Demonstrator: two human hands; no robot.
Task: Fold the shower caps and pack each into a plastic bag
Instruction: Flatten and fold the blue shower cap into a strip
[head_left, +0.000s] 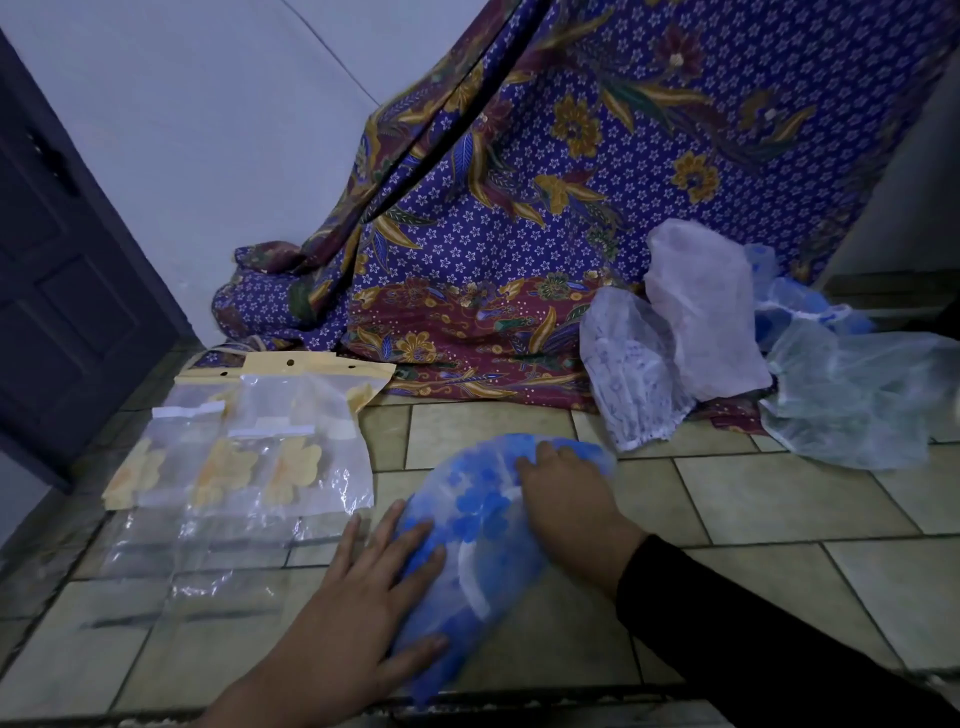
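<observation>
Left hand (363, 597) lies flat, fingers straight and spread, pressing the near end of the translucent shower cap with blue flower print (478, 525), which lies on the beige tiled floor (753, 493). Right hand (566, 499) sits on its far end with fingers bent down; can't tell if it's pinching or just pressing.

Risk imo: the film looks slippery and puffy, so trapped air could spring the fold open once a palm lifts, or the cap could skate on the tile.

Just left, the clear plastic bags with yellow tops and yellow flower prints (249, 452) overlap loosely. They look flat, with no cap inside yet. More pale caps (701, 312) are heaped far right.
</observation>
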